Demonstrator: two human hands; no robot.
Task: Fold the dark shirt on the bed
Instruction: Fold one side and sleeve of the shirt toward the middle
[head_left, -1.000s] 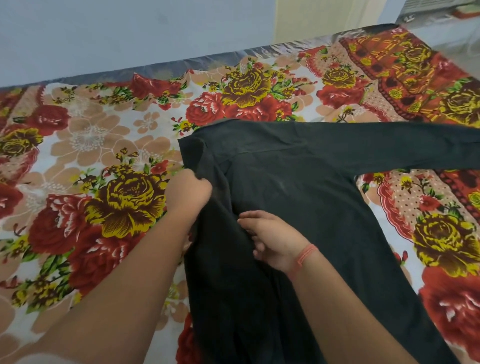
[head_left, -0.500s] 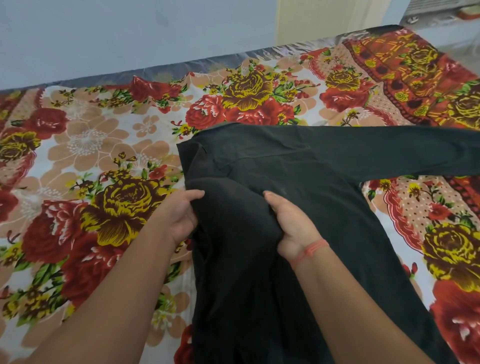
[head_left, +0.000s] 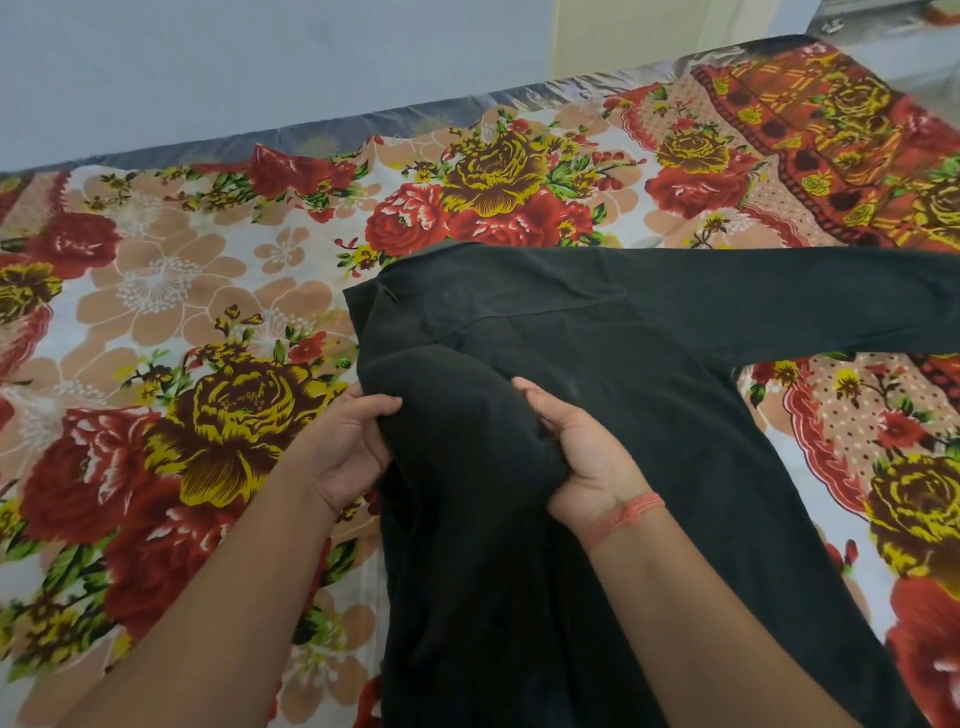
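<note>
The dark shirt (head_left: 649, 395) lies on the flowered bedsheet (head_left: 171, 322), its body running toward me and one long sleeve (head_left: 810, 301) stretched out to the right. A raised fold of the shirt's left part bulges between my hands. My left hand (head_left: 345, 447) grips this fold at its left edge, fingers curled into the cloth. My right hand (head_left: 576, 447), with an orange thread on the wrist, pinches the same fold from the right side. The shirt's other sleeve is hidden.
The bed's far edge with a grey mattress border (head_left: 363, 122) runs along a pale blue wall (head_left: 260, 57). Bare flowered sheet spreads to the left of the shirt and at the far right.
My left hand slid back along the shirt's left edge. My right hand rose up the cloth and closed on it, and the fold between both hands bunched up higher.
</note>
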